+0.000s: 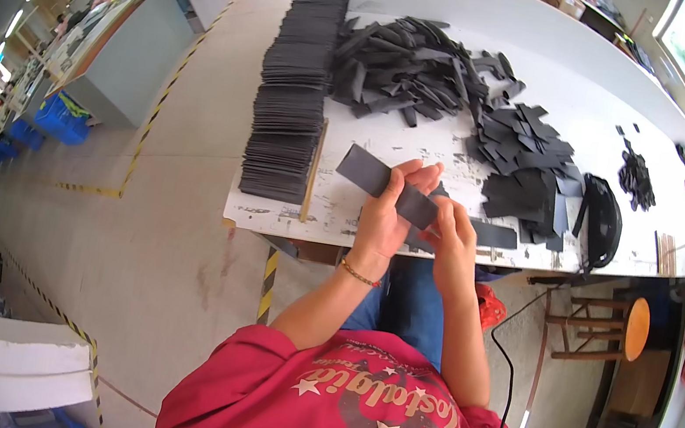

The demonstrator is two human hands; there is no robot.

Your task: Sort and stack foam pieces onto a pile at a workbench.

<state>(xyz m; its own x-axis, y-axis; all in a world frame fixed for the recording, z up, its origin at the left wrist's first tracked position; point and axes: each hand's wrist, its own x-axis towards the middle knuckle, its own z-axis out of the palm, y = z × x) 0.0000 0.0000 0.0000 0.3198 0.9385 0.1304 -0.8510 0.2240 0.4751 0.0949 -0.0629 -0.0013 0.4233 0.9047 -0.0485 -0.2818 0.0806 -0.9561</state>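
Note:
A flat dark grey rectangular strip (364, 171) is held above the near edge of the white table (271, 219). My left hand (387, 214) is closed on it, thumb across the top and the other fingers beneath. At the strip's right end, my right hand (454, 238) pinches it between thumb and fingers. More dark strips (494, 235) lie on the table under and beside my hands, partly covered by them. To the left rises a long row of tightly stacked dark flat pieces (288, 117), with a thin wooden strip (314, 170) along its near right side.
Loose dark curled pieces (408, 69) are heaped at the back, flat dark pieces (525, 148) to the right. Beyond them lie a black curved bundle (600, 221) and a small dark pile (635, 180). A low white panel (480, 3) borders the back. A wooden stool (635, 330) stands right, near a hanging black cable (507, 354).

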